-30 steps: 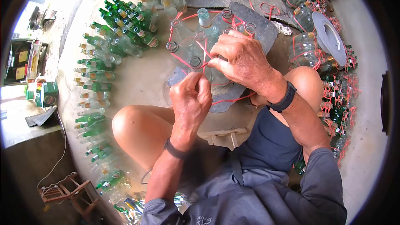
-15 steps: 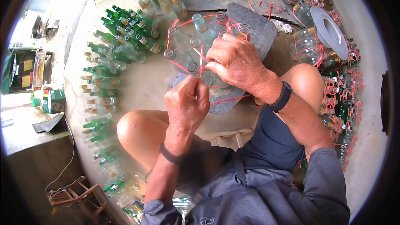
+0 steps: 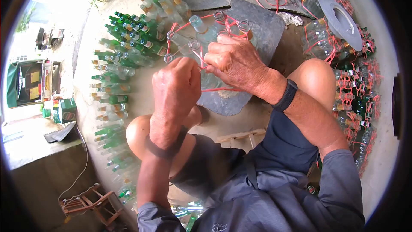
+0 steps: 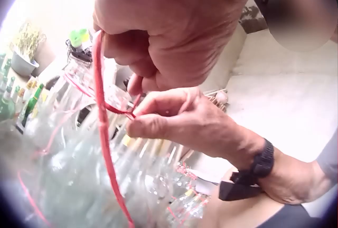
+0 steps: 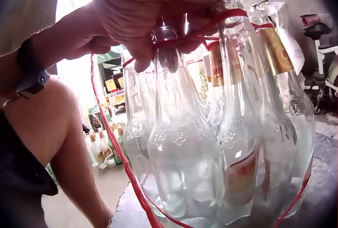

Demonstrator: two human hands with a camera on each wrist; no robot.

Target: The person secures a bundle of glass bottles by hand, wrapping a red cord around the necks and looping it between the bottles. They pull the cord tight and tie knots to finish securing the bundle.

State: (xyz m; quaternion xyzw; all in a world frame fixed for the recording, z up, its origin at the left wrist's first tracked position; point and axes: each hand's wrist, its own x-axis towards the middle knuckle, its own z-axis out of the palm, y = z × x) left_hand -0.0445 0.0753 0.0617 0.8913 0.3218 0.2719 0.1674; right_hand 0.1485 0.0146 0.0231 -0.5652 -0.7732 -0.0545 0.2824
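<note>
A cluster of clear glass bottles (image 3: 201, 29) (image 5: 185, 143) stands upright on a flat grey stone (image 3: 266, 30), with red string (image 3: 183, 26) (image 5: 129, 172) around the necks and lower down the sides. My left hand (image 3: 176, 90) (image 4: 163, 27) is curled round the string at the near left of the cluster, and a length hangs from it in the left wrist view. Beside it, my right hand (image 3: 236, 62) (image 4: 185, 117) pinches string between thumb and forefinger over the near bottle necks. In the right wrist view my right hand (image 5: 158, 6) partly hides those necks.
Rows of green and clear bottles (image 3: 113, 77) stand on the left. Bottle bundles tied with red string (image 3: 317, 38) line the right side, with a grey hat (image 3: 341, 21) on them. Loose red string (image 3: 277, 1) lies beyond the stone. A small wooden stool (image 3: 92, 202) is at lower left.
My left hand has moved left, away from my right hand, and its fist has turned, hiding the nearest bottle neck. My right hand keeps its pinch near the necks. The head view has shifted slightly.
</note>
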